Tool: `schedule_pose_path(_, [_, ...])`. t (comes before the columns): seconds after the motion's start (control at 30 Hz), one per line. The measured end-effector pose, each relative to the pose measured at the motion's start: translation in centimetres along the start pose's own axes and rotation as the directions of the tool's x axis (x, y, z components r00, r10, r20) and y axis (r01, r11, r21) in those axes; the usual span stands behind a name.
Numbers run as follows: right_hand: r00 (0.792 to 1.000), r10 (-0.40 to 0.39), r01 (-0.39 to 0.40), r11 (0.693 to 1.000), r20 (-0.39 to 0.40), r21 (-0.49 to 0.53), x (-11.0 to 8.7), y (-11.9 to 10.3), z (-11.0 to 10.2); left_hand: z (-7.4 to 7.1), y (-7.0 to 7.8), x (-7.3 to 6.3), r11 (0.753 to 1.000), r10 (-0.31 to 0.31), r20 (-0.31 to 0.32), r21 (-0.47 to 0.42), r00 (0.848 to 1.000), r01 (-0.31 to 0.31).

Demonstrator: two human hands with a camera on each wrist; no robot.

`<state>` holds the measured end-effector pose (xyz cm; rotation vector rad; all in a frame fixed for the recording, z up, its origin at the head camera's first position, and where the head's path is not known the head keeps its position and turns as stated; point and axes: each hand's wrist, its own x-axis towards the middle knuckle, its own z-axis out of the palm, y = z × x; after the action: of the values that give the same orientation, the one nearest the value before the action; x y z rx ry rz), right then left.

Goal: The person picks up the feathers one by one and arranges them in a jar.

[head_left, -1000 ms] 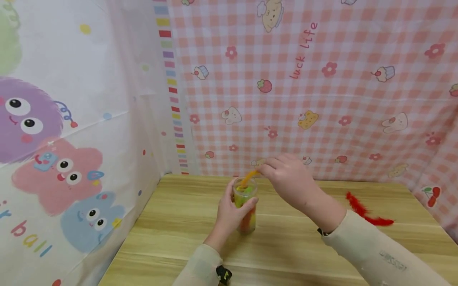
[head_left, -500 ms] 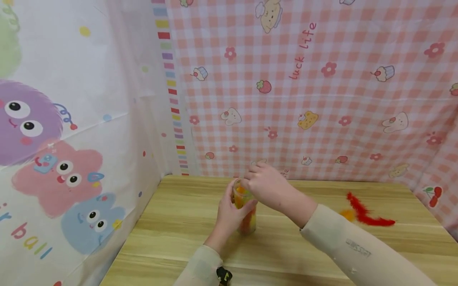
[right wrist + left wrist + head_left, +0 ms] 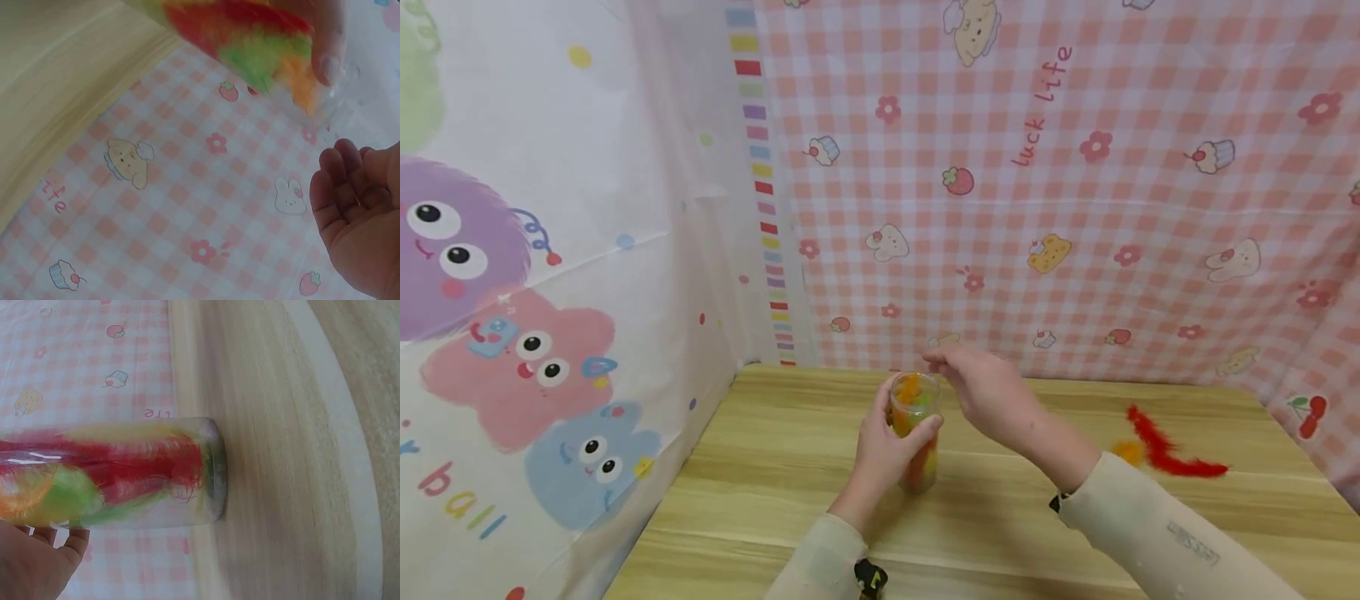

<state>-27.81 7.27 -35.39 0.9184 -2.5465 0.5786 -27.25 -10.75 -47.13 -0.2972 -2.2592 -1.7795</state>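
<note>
My left hand [image 3: 880,454] grips a clear, upright jar [image 3: 920,473] standing on the table, its thumb across the near side. Red, green, yellow and orange feathers [image 3: 150,464] fill the jar, seen through its wall in the left wrist view. An orange feather [image 3: 910,390] lies inside near the open mouth. Just right of that mouth, my right hand [image 3: 992,396] is in the air, apart from the jar. In the right wrist view the right hand's fingers [image 3: 342,200] are loosely bent, with nothing visible between them.
Red feathers [image 3: 1168,450] lie on the wooden table [image 3: 760,467] at the right, with an orange feather [image 3: 1126,452] beside them. A pink checked cloth [image 3: 925,208] hangs behind the table, and a white printed cloth [image 3: 647,333] hangs on the left.
The right hand held an orange feather at the jar's mouth, lowered it in, then let go and drew back to the right. The left hand kept its grip on the jar.
</note>
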Motion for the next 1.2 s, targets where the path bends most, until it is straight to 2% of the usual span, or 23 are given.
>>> schedule_pose_path(0.13, [1.0, -0.02, 0.019, 0.999, 0.012, 0.041, -0.3, -0.1, 0.6, 0.0, 0.0, 0.0, 1.0, 0.005, -0.009, 0.001, 1.0, -0.005])
schedule_pose_path(0.3, [0.998, -0.006, 0.002, 0.998, 0.063, 0.067, -0.5, -0.3, 1.3, 0.1, 0.0, 0.0, 1.0, 0.013, 0.005, -0.018, 1.0, -0.012])
schedule_pose_path(0.5, [0.991, 0.018, -0.024, 0.999, 0.132, 0.047, -0.6, -0.6, 1.8, -0.1, 0.1, -0.2, 1.0, 0.014, 0.019, -0.013, 1.0, -0.014])
schedule_pose_path(0.67, [0.975, 0.042, -0.042, 0.999, 0.219, -0.005, -0.1, -0.6, 2.2, -0.3, 0.0, -0.1, 0.999, 0.034, 0.023, -0.005, 0.999, -0.034])
schedule_pose_path(0.8, [0.957, 0.029, -0.027, 1.0, 0.289, -0.012, 0.1, -0.4, 2.4, -0.2, -0.3, 0.0, 0.998, 0.058, 0.037, -0.002, 0.998, -0.058])
schedule_pose_path(0.93, [0.965, -0.021, 0.027, 0.999, 0.263, -0.019, 0.2, -0.4, 2.2, -0.1, -0.3, 0.0, 0.998, 0.068, 0.041, -0.012, 0.997, -0.068])
schedule_pose_path(1.07, [0.975, -0.035, 0.055, 0.995, 0.219, -0.085, 0.2, -0.6, 1.9, -0.1, -0.2, 0.0, 0.999, 0.053, 0.028, -0.003, 0.998, -0.053])
schedule_pose_path(1.2, [0.962, -0.021, 0.055, 0.991, 0.271, -0.121, 0.1, -0.6, 1.9, -0.2, -0.2, 0.0, 0.996, 0.067, 0.016, 0.062, 0.998, -0.068])
